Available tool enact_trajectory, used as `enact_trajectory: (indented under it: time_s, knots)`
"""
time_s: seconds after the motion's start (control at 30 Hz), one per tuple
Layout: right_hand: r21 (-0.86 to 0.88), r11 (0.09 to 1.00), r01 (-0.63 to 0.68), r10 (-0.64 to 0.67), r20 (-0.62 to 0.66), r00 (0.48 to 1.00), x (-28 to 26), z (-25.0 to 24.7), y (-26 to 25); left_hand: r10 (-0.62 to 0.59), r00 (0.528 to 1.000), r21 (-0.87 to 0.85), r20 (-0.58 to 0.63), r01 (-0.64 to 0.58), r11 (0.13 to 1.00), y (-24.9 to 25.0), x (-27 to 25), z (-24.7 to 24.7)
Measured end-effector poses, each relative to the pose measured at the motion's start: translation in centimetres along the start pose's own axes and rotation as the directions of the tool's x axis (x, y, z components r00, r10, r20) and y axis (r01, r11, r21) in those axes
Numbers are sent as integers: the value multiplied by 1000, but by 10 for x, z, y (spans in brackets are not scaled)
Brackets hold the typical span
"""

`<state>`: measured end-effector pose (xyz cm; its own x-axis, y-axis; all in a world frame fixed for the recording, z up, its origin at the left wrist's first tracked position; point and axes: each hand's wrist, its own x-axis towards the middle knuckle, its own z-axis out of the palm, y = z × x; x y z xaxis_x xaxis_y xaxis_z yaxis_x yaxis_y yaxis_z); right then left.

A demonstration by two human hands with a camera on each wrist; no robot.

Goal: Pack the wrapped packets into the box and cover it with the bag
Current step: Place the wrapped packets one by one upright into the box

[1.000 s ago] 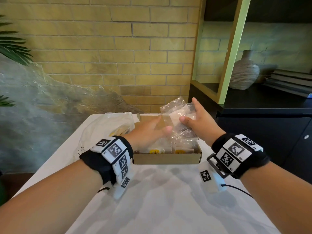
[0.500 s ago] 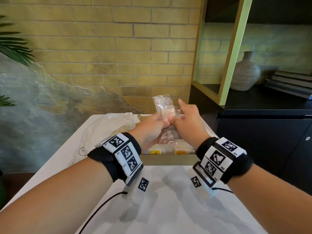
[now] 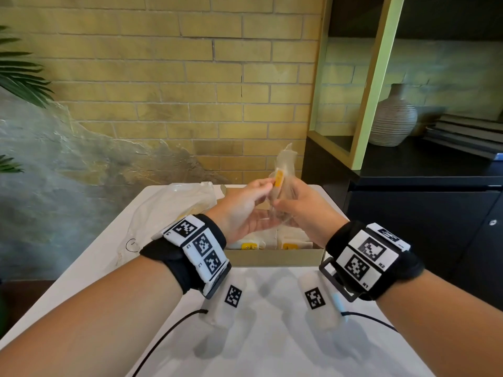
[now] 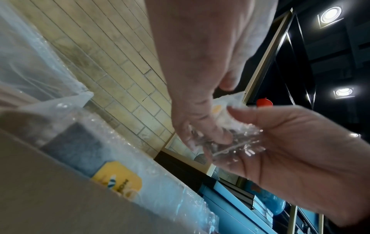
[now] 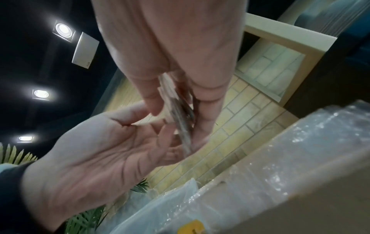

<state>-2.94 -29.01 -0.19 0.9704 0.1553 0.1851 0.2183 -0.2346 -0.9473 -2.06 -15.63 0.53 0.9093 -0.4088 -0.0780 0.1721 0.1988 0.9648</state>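
Observation:
A clear wrapped packet [image 3: 284,170] with a yellow label stands upright between both hands, above the open cardboard box [image 3: 272,258]. My left hand [image 3: 268,183] pinches it at the label, the other fingers spread below. My right hand [image 3: 280,204] grips its lower part; the crinkled wrap [image 4: 232,139] shows between the fingers, edge-on [image 5: 178,114] in the right wrist view. Two yellow-labelled packets [image 3: 246,244] [image 3: 292,244] lie in the near end of the box. The clear plastic bag [image 3: 174,205] lies crumpled left of the box.
The box stands at the far end of a white table [image 3: 272,336]. A black cabinet [image 3: 422,227] with a ribbed vase [image 3: 392,118] stands close on the right. A brick wall lies behind, and plant leaves [image 3: 19,77] hang at far left.
The right hand brought the packet from the box's right side to the middle. The left hand came up from the box and took hold of it; the packet now stands edge-on.

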Motion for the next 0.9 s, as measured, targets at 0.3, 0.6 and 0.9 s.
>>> enact_trajectory:
  time_s: [0.3,0.6,0.9]
  knots:
    - [75,995,59,-48,-144,988,0,-8,7,67,957,113,-284,-36,993,-8,13,-6]
    - [-111,991,77,-98,-198,975,7,-24,11,210,937,302,-280,-122,945,-5,10,-15]
    - [-349,935,56,-119,-162,980,14,-32,21,216,934,415,-285,-83,906,-10,10,-25]
